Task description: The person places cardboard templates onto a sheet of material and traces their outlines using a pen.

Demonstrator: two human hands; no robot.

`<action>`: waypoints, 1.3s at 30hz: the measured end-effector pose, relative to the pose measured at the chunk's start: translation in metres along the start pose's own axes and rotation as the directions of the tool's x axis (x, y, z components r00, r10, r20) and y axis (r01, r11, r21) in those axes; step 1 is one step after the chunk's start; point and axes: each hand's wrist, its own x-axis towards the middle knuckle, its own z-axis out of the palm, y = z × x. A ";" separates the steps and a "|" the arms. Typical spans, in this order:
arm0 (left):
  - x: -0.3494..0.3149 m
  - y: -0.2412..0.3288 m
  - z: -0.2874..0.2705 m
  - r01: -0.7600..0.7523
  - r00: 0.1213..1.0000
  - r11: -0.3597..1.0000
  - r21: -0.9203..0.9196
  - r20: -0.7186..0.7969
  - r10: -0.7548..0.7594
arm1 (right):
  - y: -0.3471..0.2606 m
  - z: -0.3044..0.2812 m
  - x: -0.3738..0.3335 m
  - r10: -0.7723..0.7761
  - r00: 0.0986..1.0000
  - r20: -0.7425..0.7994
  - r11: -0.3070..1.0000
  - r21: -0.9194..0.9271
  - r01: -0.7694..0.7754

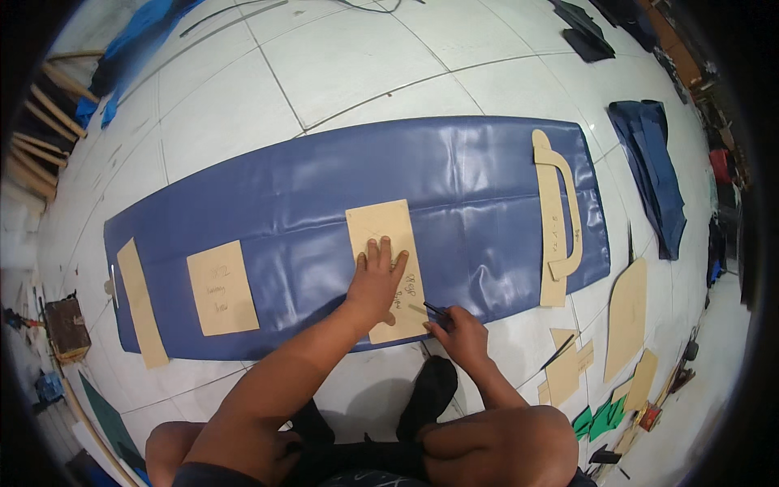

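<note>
Blue sheet [308, 195] under tan template [380, 219]

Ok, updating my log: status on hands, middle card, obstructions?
Left fingers spread on middle tan card. Right fingers holding dark pen at its edge. Other cards lie apart.

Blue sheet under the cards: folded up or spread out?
Spread out: the blue sheet lies wide across the floor tiles, with cards on top. Cannot tell if it's doubled.

Whitish glare on the blue sheet [312, 183], fisheye curvature, black corners.
</note>
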 end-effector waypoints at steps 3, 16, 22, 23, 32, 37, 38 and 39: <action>-0.003 0.000 -0.001 -0.009 1.000 0.998 -0.061 -0.018 0.008 | 0.008 -0.006 0.006 0.161 0.979 0.127 0.978 0.116 -0.176; 0.003 -0.001 0.001 -0.003 1.000 0.998 0.056 0.028 0.001 | 0.030 -0.049 0.066 0.422 0.850 -0.316 0.694 0.716 -0.078; 0.002 0.001 -0.002 -0.016 0.999 1.000 0.014 0.038 0.015 | 0.030 -0.029 0.046 0.317 0.910 -0.268 0.684 0.729 -0.023; 0.003 0.002 -0.002 -0.005 0.999 1.000 0.031 0.033 0.004 | 0.034 -0.028 0.041 0.298 0.924 -0.240 0.669 0.743 -0.022; -0.002 -0.006 0.004 -0.010 1.000 1.000 -0.017 -0.012 0.010 | 0.035 -0.019 0.012 0.314 0.919 -0.238 0.607 0.795 -0.002; -0.002 -0.005 -0.001 -0.024 1.000 0.999 -0.039 -0.012 0.024 | 0.043 -0.002 0.001 0.201 0.956 -0.214 0.701 0.713 0.012; -0.003 -0.006 -0.002 -0.034 0.999 0.998 -0.056 -0.021 0.033 | 0.042 0.002 -0.003 0.143 0.977 -0.156 0.777 0.630 -0.013; -0.005 -0.009 0.001 -0.018 1.000 0.999 -0.048 -0.017 0.017 | 0.021 -0.001 -0.007 0.201 0.979 -0.024 0.736 0.663 -0.135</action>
